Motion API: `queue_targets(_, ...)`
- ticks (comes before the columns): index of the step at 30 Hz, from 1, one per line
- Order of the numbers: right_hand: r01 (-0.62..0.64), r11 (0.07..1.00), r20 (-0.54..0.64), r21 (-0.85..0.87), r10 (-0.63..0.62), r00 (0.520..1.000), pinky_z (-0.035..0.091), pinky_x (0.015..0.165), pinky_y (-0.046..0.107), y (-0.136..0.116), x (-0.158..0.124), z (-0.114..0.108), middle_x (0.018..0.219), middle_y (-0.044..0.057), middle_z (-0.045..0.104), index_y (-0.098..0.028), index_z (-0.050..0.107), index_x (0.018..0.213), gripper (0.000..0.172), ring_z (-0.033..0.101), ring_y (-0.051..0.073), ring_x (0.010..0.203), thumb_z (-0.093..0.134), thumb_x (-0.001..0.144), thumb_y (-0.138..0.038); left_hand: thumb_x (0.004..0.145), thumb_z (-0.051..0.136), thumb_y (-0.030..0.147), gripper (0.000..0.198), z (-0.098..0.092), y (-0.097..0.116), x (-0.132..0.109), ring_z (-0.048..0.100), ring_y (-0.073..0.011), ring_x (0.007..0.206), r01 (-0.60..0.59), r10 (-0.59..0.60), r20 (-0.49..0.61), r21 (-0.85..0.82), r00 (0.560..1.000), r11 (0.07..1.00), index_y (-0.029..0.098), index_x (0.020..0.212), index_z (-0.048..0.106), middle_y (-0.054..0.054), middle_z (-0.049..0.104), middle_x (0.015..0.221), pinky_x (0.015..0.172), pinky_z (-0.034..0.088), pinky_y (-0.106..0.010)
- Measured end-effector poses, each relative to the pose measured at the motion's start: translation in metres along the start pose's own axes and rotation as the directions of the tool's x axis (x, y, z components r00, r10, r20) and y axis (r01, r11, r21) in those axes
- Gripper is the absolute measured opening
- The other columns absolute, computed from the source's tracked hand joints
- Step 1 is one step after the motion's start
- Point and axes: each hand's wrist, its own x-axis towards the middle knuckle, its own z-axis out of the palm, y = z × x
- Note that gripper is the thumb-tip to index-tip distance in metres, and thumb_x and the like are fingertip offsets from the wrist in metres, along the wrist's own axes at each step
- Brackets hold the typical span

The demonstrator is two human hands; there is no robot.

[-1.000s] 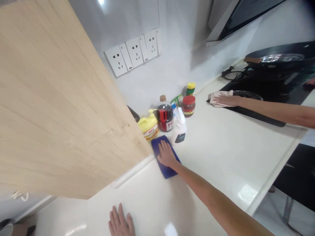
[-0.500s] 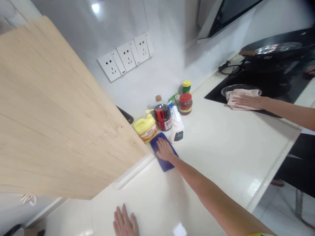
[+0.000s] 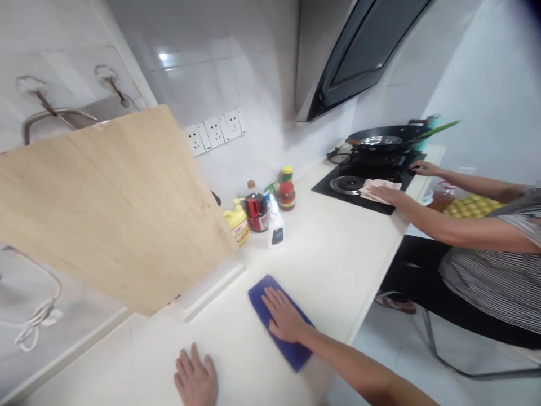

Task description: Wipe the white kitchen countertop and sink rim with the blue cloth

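Flat hand on a blue cloth, bottles bunched at the wall

The right hand [image 3: 284,318] lies palm down on a folded blue cloth [image 3: 297,356], fingers extended and pressing rather than gripping. The cloth, an oblong with a matte face, rests slantwise on the glossy white counter [image 3: 329,239], in front of the containers and apart from them. The left hand [image 3: 196,379] is spread palm down on the counter, holding nothing.

By the wall, a clear bottle [image 3: 257,217] with a brown cap and red handle contains dark liquid. Beside it are a yellow pump jug [image 3: 238,226] and a white bottle [image 3: 275,225]; a jar [image 3: 287,198] with a red lid has reddish-brown contents, and a green container [image 3: 288,175] with a yellow lid stands behind. The jug's label bears red characters, the white bottle's is dark; neither is legible.

A smooth, pale-grained wooden board [image 3: 118,208] leans at left. On the black glass cooktop [image 3: 325,190], a co-worker's hand [image 3: 384,194] presses a pale pink cloth [image 3: 367,186]; the black wok [image 3: 406,134] behind holds something shiny and metallic.
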Motion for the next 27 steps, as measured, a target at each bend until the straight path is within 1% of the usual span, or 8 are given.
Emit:
queue_targets(3,0.016,0.999,0.021,0.045,-0.017,1.000,0.015,0.123,0.056,-0.027,-0.037,-0.002,0.166,0.011,0.005,-0.024,0.028,0.156,0.077,0.009,0.032,0.153,0.054,0.084,-0.031,0.094,0.020,0.044,0.067,-0.003,0.002,0.000,0.032,-0.0391,0.147,-0.020,0.020,0.000,-0.003,1.000,1.000,0.007,0.143,0.049,-0.025,0.040,0.155,0.116,0.030,-0.059)
queue_targets(5,0.014,0.997,0.033,0.070,-0.016,0.999,0.016,0.123,0.057,-0.035,-0.055,-0.006,0.166,0.009,0.002,-0.029,0.030,0.155,0.075,0.009,0.032,0.153,0.056,0.085,-0.030,0.095,0.020,0.047,0.068,-0.004,0.003,0.002,0.033,-0.0391,0.146,-0.017,0.017,0.010,-0.009,1.000,1.000,0.009,0.144,0.048,-0.025,0.041,0.154,0.115,0.031,-0.059)
queue_targets(7,-0.009,0.997,0.031,0.080,0.007,1.000,0.016,0.123,0.055,-0.033,-0.070,-0.012,0.167,0.008,0.003,-0.031,0.032,0.154,0.072,0.011,0.032,0.153,0.056,0.086,-0.030,0.095,0.019,0.050,0.070,-0.003,0.004,0.005,0.033,-0.0389,0.146,-0.018,0.019,0.026,-0.011,0.999,1.000,0.009,0.144,0.046,-0.026,0.042,0.153,0.114,0.032,-0.059)
queue_targets(9,-0.053,0.996,0.005,0.074,0.053,0.999,0.017,0.123,0.055,-0.023,-0.083,-0.017,0.167,0.007,0.005,-0.032,0.034,0.153,0.070,0.014,0.031,0.153,0.056,0.086,-0.031,0.095,0.017,0.052,0.071,-0.003,0.005,0.008,0.033,-0.0388,0.145,-0.031,0.032,0.046,-0.011,0.998,0.999,0.009,0.145,0.045,-0.025,0.041,0.152,0.114,0.032,-0.058)
queue_targets(12,-0.159,0.986,-0.080,0.044,0.162,0.983,0.019,0.123,0.055,0.003,-0.101,-0.024,0.167,0.008,0.007,-0.031,0.035,0.152,0.069,0.015,0.031,0.152,0.055,0.087,-0.032,0.094,0.015,0.053,0.073,-0.003,0.007,0.010,0.032,-0.0387,0.145,-0.044,0.045,0.065,-0.009,0.997,0.999,0.009,0.144,0.046,-0.025,0.041,0.152,0.114,0.031,-0.058)
queue_targets(18,-0.381,0.921,-0.226,-0.081,0.355,0.907,0.021,0.122,0.054,0.072,-0.116,-0.042,0.167,0.007,0.012,-0.028,0.039,0.151,0.067,0.015,0.032,0.152,0.053,0.086,-0.028,0.093,0.015,0.055,0.076,-0.005,0.010,0.011,0.028,-0.0394,0.147,0.001,0.002,0.110,-0.021,0.994,1.000,0.009,0.147,0.042,-0.025,0.036,0.155,0.117,0.026,-0.059)
queue_targets(23,-0.500,0.842,-0.299,-0.203,0.433,0.850,0.020,0.122,0.052,0.144,-0.125,-0.055,0.167,0.006,0.013,-0.028,0.038,0.152,0.063,0.020,0.031,0.151,0.046,0.089,-0.028,0.094,0.017,0.055,0.075,-0.007,0.011,0.009,0.025,-0.0367,0.149,0.009,-0.005,0.107,-0.035,0.994,0.999,0.010,0.148,0.040,-0.024,0.035,0.157,0.119,0.024,-0.057)
queue_targets(27,-0.566,0.783,-0.338,-0.259,0.475,0.812,0.022,0.120,0.052,0.196,-0.116,-0.060,0.166,0.008,0.014,-0.026,0.035,0.153,0.063,0.019,0.032,0.151,0.043,0.091,-0.032,0.094,0.021,0.056,0.073,-0.004,0.008,0.010,0.025,-0.0372,0.150,0.042,-0.035,0.129,-0.047,0.991,0.998,0.012,0.149,0.040,-0.023,0.033,0.159,0.119,0.024,-0.058)
